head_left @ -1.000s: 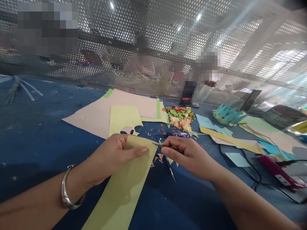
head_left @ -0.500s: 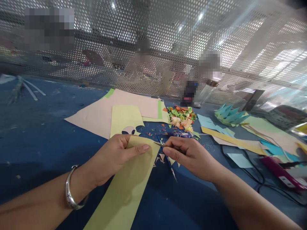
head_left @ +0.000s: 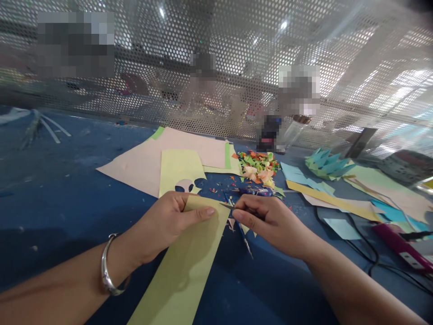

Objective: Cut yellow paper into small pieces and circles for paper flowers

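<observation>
My left hand [head_left: 181,216] is closed on the top end of a long yellow-green paper strip [head_left: 184,266], thumb on the front face. The strip hangs down toward the bottom edge of the view. My right hand [head_left: 267,221] grips scissors [head_left: 226,206]; only their thin pointed blades show, and the handles are hidden in the fingers. The blade tips lie at the strip's upper right corner. Beneath, on the blue table [head_left: 257,289], a thin blue-handled tool [head_left: 245,241] lies among paper scraps.
Beyond my hands lie pale pink paper [head_left: 135,169] and a yellow sheet [head_left: 181,167] with cut-outs. A pile of orange and green paper pieces [head_left: 259,164] sits right of them. Farther right are a teal paper flower [head_left: 326,163], paper strips and a magenta power strip [head_left: 399,246] with cables.
The view has shifted slightly, so everything sits a little farther right. Both hands keep their hold, and the blades stay at the strip's corner.
</observation>
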Demonstrator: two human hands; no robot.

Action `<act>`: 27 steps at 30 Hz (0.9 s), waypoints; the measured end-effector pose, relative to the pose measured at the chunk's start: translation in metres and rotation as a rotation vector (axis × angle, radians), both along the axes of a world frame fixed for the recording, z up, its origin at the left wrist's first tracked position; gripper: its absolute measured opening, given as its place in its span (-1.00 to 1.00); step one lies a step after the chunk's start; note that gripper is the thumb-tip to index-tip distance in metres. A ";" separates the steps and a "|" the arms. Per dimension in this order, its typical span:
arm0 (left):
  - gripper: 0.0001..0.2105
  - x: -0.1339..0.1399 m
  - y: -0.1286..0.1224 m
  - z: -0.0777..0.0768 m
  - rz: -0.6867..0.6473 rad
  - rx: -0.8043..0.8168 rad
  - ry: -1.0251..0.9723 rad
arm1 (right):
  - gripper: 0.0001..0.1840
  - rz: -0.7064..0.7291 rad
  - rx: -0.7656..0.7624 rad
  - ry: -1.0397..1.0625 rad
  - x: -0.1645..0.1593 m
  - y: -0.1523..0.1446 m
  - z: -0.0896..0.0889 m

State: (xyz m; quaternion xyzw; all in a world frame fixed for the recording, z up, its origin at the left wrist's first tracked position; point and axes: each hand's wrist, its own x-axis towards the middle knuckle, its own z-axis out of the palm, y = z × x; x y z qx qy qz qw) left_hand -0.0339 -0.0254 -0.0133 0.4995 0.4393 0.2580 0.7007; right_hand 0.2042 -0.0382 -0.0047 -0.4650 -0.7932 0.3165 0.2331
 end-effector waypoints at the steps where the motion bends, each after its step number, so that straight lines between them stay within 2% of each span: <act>1: -0.66 0.000 0.000 0.000 0.001 0.004 -0.001 | -0.62 0.001 -0.005 0.004 0.000 0.000 0.000; 27: -0.71 0.002 -0.001 -0.002 -0.045 -0.022 -0.034 | -0.65 0.038 0.007 -0.022 0.000 -0.001 -0.001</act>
